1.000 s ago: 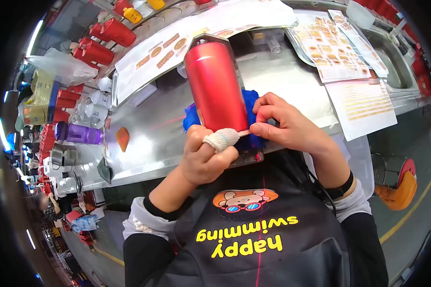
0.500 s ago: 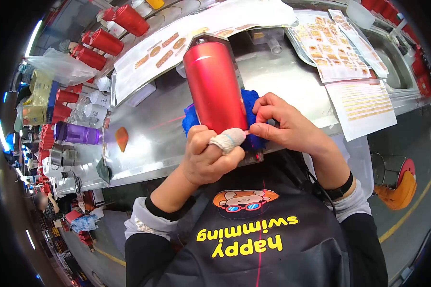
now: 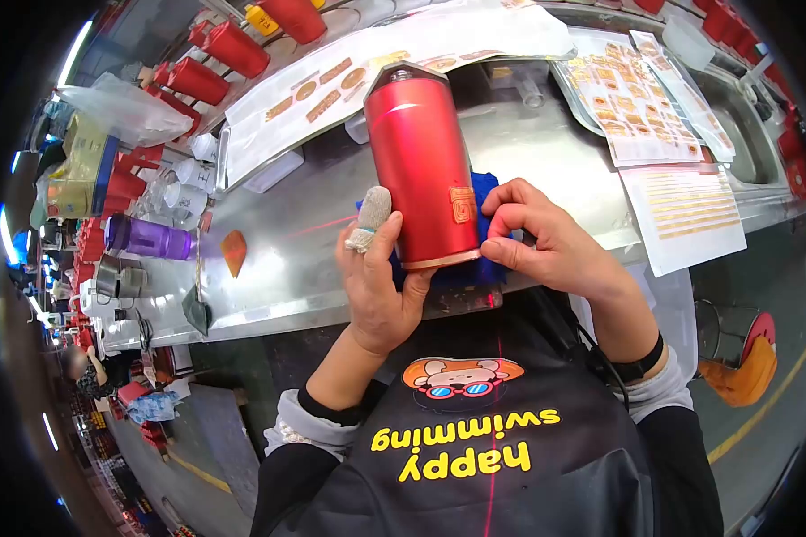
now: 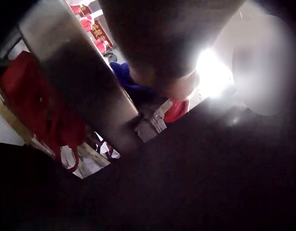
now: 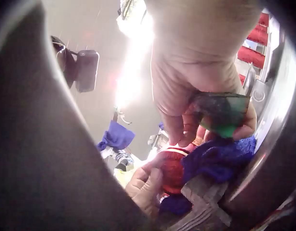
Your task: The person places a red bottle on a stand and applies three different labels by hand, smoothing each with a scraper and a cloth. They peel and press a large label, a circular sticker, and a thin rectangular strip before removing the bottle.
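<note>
In the head view a red bottle (image 3: 423,170) lies over a blue cloth (image 3: 485,186), its grey neck facing away. A gold square decal (image 3: 462,205) shows low on its right side. My left hand (image 3: 381,291) holds the base end from the left, thumb at the bottom rim. One of its fingers wears a knitted finger cot (image 3: 375,208). At the bottle's lower right, my right hand (image 3: 560,246) has its thumb and index fingertip close together by the side. The right wrist view shows a green translucent sheet (image 5: 227,115) held in that hand's curled fingers.
Printed decal sheets (image 3: 631,98) lie on a tray at the right, beside a sink (image 3: 739,125). A long printed sheet (image 3: 331,89) spans the back. At left on the metal table (image 3: 287,259) are an orange piece (image 3: 234,253), a dark green piece (image 3: 196,311) and a purple bottle (image 3: 148,239).
My left hand has moved from the bottle's near right edge to its left side and uncurled somewhat. The bottle has turned, bringing the gold decal into sight. The right hand stays beside it.
</note>
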`<action>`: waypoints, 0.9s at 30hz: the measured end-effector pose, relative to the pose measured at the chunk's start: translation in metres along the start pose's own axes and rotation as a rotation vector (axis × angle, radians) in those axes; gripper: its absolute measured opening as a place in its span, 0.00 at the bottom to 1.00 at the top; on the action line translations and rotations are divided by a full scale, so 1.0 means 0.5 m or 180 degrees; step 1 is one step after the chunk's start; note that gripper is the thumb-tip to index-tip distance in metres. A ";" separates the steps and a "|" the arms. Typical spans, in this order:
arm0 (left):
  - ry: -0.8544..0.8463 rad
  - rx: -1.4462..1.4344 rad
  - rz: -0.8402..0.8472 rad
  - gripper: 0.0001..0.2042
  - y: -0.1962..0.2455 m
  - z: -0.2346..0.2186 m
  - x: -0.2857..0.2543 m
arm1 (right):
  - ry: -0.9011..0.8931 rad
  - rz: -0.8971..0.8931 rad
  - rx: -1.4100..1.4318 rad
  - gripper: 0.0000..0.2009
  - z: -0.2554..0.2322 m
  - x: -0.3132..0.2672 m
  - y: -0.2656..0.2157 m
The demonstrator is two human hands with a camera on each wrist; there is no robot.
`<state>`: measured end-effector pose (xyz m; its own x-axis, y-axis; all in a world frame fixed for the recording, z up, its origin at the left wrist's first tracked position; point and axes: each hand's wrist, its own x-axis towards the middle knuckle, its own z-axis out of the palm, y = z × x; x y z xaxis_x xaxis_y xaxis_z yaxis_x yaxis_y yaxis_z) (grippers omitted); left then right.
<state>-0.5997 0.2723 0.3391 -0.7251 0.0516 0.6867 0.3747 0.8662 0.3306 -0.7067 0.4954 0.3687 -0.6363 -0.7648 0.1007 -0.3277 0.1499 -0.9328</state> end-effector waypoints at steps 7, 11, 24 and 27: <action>-0.0105 -0.0439 -0.0615 0.27 0.005 0.000 -0.025 | 0.0173 -0.0007 0.0095 0.09 0.006 -0.004 0.003; -0.0066 -0.0738 -0.0739 0.27 0.003 0.003 -0.028 | 0.0447 -0.0462 -0.0401 0.09 0.027 -0.010 0.002; -0.0212 -0.2024 -0.1533 0.41 0.039 0.007 0.039 | 0.0688 -0.0647 -0.0867 0.12 0.044 -0.009 0.008; -0.0193 -0.2174 -0.1635 0.42 0.044 0.008 0.042 | 0.1125 -0.0883 -0.0667 0.09 0.044 -0.017 0.001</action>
<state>-0.6089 0.2944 0.3582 -0.9225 -0.2219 0.3157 0.2431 0.3010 0.9221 -0.6863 0.4882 0.3599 -0.6913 -0.5398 0.4803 -0.6285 0.1213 -0.7683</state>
